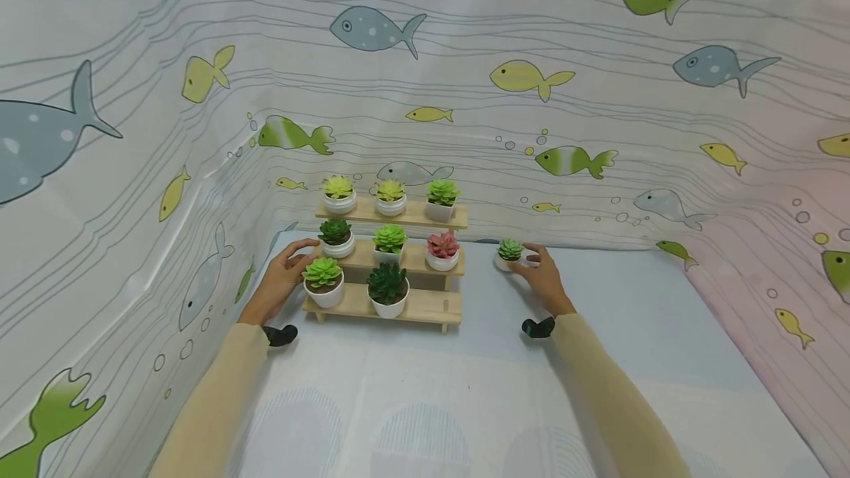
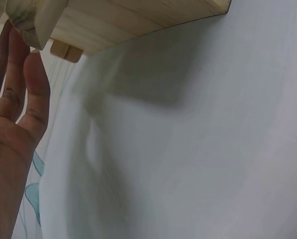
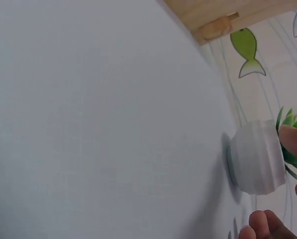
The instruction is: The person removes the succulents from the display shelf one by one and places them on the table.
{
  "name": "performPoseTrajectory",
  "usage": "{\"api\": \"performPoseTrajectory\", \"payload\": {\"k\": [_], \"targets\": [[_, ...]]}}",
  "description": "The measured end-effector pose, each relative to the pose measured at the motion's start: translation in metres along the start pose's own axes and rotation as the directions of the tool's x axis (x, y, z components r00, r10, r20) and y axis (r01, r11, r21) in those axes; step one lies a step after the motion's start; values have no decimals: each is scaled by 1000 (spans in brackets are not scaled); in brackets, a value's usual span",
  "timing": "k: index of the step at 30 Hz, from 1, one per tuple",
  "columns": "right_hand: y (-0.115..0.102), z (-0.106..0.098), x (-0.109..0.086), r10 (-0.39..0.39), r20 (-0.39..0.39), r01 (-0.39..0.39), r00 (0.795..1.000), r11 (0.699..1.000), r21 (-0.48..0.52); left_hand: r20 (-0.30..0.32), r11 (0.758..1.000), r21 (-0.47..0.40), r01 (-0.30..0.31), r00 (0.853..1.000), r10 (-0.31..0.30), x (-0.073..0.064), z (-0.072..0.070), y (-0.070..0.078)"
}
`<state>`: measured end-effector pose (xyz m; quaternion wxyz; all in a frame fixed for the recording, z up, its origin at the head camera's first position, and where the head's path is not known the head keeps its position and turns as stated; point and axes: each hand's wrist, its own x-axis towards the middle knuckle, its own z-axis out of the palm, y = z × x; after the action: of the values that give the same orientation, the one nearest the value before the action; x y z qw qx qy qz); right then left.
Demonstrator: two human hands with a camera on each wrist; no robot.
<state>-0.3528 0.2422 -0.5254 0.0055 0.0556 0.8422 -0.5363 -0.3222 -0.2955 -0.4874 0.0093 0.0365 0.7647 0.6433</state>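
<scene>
A three-tier wooden stand (image 1: 425,305) holds several potted succulents in white pots. My left hand (image 1: 280,280) is at the stand's left end, fingers extended, with fingertips (image 2: 35,69) right at the wood. Close beside that hand is a light green succulent (image 1: 322,275) on the lowest tier. To the right of the stand, a small green succulent (image 1: 510,248) in a ribbed white pot (image 3: 255,157) stands upright on the table. My right hand (image 1: 546,285) pinches it, thumb (image 3: 293,139) at the leaves by the rim; other fingers are partly out of the right wrist view.
Yellow-green succulents (image 1: 338,187) line the top tier, and a red succulent (image 1: 443,245) sits at the middle tier's right end. A dark green succulent (image 1: 388,284) stands low in front. Fish-printed cloth (image 1: 465,35) walls the pale table (image 1: 412,389) behind and at both sides.
</scene>
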Motion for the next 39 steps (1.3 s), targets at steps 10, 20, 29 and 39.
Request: {"api": "performPoseTrajectory", "payload": {"k": [10,20,29,39], "targets": [[-12,-6,-19,-65,-85,67,994,998,19,7,1000,25,7,1000,-8,-1,1,4],[-26,-4,-43,-97,-44,98,994,995,8,4,999,27,20,1000,-21,2,-1,-4],[-38,5,-60,-167,35,167,985,986,17,-3,999,52,2,1000,-2,12,-6,-22],[-53,22,-75,-260,93,260,961,965,11,19,999,47,11,1000,-12,-2,0,5]]}}
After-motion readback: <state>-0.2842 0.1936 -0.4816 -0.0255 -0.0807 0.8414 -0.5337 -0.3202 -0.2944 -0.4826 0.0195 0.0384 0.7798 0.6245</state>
